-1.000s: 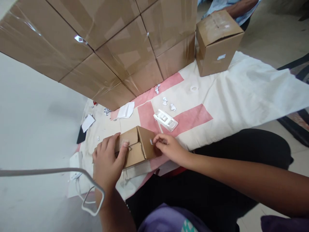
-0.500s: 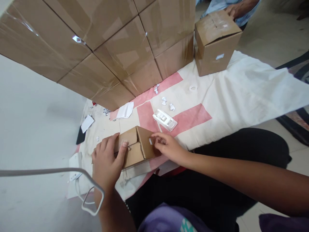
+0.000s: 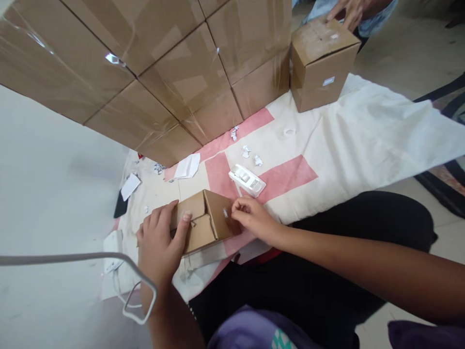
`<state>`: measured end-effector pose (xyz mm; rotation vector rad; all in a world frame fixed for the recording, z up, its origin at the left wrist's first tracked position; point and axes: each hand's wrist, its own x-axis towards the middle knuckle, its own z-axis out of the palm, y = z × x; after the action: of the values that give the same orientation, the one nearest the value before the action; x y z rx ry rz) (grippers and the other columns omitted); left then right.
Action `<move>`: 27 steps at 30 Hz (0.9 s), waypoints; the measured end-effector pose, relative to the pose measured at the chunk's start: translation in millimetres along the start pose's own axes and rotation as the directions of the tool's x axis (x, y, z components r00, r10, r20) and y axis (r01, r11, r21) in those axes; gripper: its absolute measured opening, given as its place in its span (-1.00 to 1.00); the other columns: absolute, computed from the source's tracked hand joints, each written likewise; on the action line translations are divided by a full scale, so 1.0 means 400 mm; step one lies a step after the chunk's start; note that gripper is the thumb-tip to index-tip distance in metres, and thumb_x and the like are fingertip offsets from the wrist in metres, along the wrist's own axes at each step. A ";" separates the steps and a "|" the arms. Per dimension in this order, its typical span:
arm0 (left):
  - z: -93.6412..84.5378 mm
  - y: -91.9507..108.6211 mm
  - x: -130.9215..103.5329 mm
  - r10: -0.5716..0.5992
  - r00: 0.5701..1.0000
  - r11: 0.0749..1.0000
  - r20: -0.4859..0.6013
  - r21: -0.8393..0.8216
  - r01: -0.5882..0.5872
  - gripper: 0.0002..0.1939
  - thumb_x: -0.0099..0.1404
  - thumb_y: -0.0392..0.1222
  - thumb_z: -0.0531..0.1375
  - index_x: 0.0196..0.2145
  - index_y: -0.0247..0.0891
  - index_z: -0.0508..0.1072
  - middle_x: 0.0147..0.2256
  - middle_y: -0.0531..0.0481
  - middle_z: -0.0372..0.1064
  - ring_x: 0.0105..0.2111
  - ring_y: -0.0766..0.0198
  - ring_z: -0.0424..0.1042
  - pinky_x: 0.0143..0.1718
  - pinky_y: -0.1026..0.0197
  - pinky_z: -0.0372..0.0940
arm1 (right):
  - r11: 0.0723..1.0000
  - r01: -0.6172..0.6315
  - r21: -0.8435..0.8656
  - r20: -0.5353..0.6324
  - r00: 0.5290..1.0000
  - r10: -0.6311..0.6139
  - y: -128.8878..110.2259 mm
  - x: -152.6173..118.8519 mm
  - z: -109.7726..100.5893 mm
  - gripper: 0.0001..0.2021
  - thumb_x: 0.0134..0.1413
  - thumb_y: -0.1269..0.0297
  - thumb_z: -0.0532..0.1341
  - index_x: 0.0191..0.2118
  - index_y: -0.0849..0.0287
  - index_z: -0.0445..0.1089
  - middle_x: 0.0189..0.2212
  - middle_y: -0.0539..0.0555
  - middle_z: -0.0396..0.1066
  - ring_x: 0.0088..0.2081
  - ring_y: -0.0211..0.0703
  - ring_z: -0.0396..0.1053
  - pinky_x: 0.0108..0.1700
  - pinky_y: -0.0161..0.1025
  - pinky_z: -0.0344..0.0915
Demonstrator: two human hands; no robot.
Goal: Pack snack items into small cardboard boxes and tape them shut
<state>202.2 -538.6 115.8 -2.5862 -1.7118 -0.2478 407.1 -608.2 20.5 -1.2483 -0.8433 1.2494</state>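
Observation:
A small brown cardboard box [image 3: 203, 220] lies on the patterned cloth in front of me, its flap seams facing up. My left hand [image 3: 160, 237] grips the box's left end, thumb on top and fingers over the far edge. On its right face is a small white label [image 3: 225, 213]. Just right of that label, my right hand [image 3: 252, 218] has its fingers curled together close to the face. Whatever may be between those fingertips is too small to see. Beyond the right hand lies an elongated white plastic device [image 3: 247, 180].
A tall stack of taped cartons [image 3: 189, 72] rises along the back. Another person's hand [image 3: 350, 12] touches a labelled carton [image 3: 323, 68] at the far right. Crumpled paper bits [image 3: 246, 151], a folded paper [image 3: 188, 166] and a white ring [image 3: 289, 132] lie on the cloth [image 3: 337, 135]. A grey cable [image 3: 90, 257] crosses at left.
My right hand has drawn slightly away from the label, its fingers more curled. My left hand keeps its hold. The other person's fingers have come over the top edge of the far carton.

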 end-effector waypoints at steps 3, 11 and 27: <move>0.000 0.000 -0.001 0.003 1.000 1.000 -0.004 -0.008 -0.003 -0.48 0.49 0.19 -0.06 0.18 -0.14 0.38 0.14 -0.19 0.40 0.17 -0.13 0.30 0.21 -0.20 0.10 | 0.998 -0.053 0.031 0.029 0.998 0.053 0.002 0.000 0.001 -0.91 -0.06 0.33 0.25 -0.35 0.13 0.41 -0.27 -0.02 0.33 -0.29 -0.20 0.28 -0.11 -0.16 0.23; 0.001 -0.004 0.000 -0.004 1.000 1.000 0.003 0.003 0.004 -0.46 0.49 0.20 -0.07 0.19 -0.15 0.37 0.14 -0.20 0.40 0.17 -0.16 0.29 0.21 -0.23 0.09 | 0.996 -0.040 0.078 -0.022 0.999 0.042 -0.028 -0.004 -0.004 -0.88 0.01 0.24 0.27 -0.46 0.13 0.38 -0.23 0.00 0.29 -0.20 -0.17 0.30 0.01 -0.14 0.23; 0.001 -0.001 -0.001 -0.012 1.000 1.000 -0.004 -0.002 0.012 -0.46 0.48 0.22 -0.07 0.18 -0.13 0.37 0.14 -0.18 0.40 0.18 -0.15 0.30 0.21 -0.21 0.10 | 0.992 -0.050 0.118 -0.036 0.998 0.055 -0.013 0.011 -0.010 -0.64 0.13 0.12 0.17 -0.63 0.12 0.25 -0.48 0.00 0.27 -0.32 -0.16 0.30 -0.23 -0.19 0.19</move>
<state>201.8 -538.6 115.2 -2.5753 -1.7276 -0.2544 412.7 -604.1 24.0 -1.2033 -0.7023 1.2940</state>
